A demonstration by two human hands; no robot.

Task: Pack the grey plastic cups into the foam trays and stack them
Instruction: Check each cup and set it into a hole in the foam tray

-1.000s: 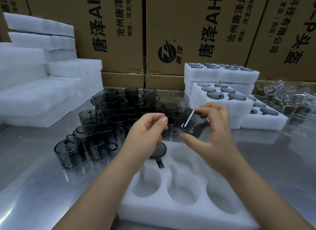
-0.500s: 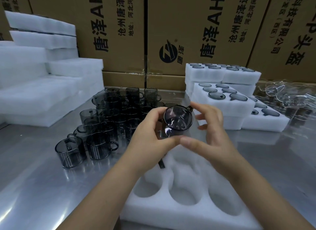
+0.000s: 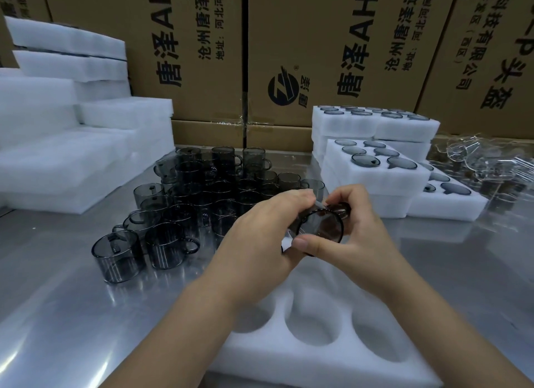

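Grey plastic cup [image 3: 320, 225] is gripped, tilted, between left hand [image 3: 260, 237] and right hand [image 3: 362, 233], fingers curled round it, above the foam tray [image 3: 289, 369] at the table's [image 3: 57, 301] near edge.

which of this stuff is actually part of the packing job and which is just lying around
Part of the job: grey cup held by left hand and right hand; foam tray below it; loose grey cups; filled trays; spare foam stack.

Lying about: cardboard boxes; clear plastic pieces.

loose cups [image 3: 185, 211] left, filled trays [image 3: 375, 168] right
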